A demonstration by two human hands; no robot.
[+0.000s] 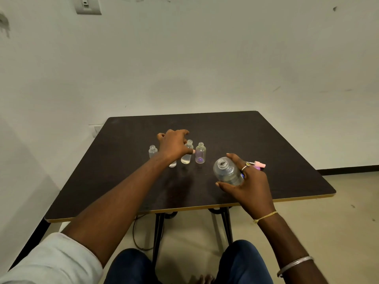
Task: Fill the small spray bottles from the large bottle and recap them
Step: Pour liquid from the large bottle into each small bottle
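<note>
Four small clear bottles stand uncapped in a row on the dark table. The leftmost small bottle stands free. The second small bottle is mostly hidden under my left hand. My left thumb lies across the third small bottle, with the fingers curled behind it. The fourth small bottle has a purple tint at its base. My right hand grips the large clear bottle, uncapped, tilted left, with liquid inside. Pink spray caps lie behind my right hand.
The table's front edge runs close to my knees, above black metal legs and a cable on the floor. A white wall stands behind the table. A small blue piece shows under my right fingers.
</note>
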